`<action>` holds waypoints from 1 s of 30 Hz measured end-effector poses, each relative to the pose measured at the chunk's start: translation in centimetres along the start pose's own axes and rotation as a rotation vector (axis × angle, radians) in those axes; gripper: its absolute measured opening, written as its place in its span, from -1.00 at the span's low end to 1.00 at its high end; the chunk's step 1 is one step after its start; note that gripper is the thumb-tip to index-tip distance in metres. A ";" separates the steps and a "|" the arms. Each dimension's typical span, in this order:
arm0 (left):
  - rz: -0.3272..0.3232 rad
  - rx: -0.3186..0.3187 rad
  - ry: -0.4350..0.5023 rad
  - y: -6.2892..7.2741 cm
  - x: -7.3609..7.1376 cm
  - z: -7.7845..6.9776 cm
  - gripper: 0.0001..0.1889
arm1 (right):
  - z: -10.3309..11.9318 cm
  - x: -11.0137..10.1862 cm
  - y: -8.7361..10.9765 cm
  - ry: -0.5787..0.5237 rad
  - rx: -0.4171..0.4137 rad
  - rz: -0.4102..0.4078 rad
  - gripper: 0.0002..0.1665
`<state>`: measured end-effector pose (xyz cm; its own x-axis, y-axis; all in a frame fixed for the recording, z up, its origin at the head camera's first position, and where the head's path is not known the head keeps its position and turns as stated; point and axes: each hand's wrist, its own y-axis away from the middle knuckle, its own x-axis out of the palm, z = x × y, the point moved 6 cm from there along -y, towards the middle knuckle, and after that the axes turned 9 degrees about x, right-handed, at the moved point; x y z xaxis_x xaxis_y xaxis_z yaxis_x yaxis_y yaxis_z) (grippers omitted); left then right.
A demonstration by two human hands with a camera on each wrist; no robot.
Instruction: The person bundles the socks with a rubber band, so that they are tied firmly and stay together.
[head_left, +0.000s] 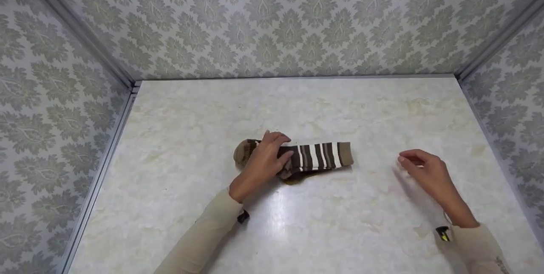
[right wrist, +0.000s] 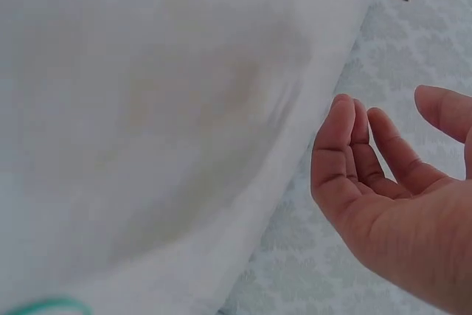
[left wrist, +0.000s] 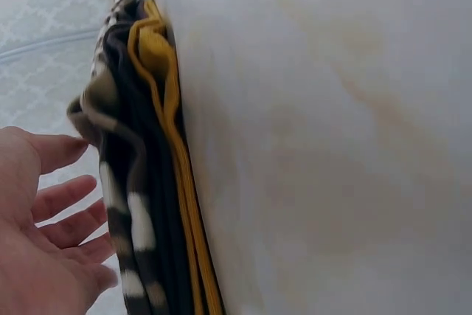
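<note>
A stack of socks lies on the table, the top one a striped sock (head_left: 316, 156) in brown and white with a tan cuff at the right end. In the left wrist view, dark layers (left wrist: 140, 130) and a mustard-yellow sock (left wrist: 177, 123) show beneath the striped sock. My left hand (head_left: 264, 155) is over the left part of the stack, its loosely bent fingers at the striped sock. Whether they press on it I cannot tell. Well to the right of the socks, my right hand (head_left: 429, 176) hovers above the table, fingers loosely bent and holding nothing.
The pale marbled table (head_left: 204, 108) meets a patterned back wall (head_left: 289, 23), with similar panels on the left and right. Metal strips (head_left: 97, 180) run along the side edges. Each wrist wears a dark device, such as the one (head_left: 443, 233) at the right sleeve.
</note>
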<state>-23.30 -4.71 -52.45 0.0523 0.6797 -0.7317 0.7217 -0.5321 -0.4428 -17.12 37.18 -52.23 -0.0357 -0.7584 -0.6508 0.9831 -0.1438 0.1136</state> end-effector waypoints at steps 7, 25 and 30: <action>0.180 -0.149 0.053 -1.5 2.0 -0.9 -0.59 | -1.7 -2.2 1.1 0.057 -0.018 -0.073 -0.56; 0.273 -0.121 0.014 -4.1 5.4 -2.3 -0.57 | -6.6 -4.8 4.4 0.133 0.106 -0.117 -0.51; 0.277 -0.111 -0.024 -4.6 5.9 -2.6 -0.61 | -7.8 -5.4 5.6 0.182 0.141 -0.106 -0.51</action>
<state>-24.49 3.10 -53.38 0.2425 0.5032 -0.8294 0.7532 -0.6365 -0.1659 -10.04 45.47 -53.94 -0.0923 -0.6094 -0.7874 0.9403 -0.3136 0.1325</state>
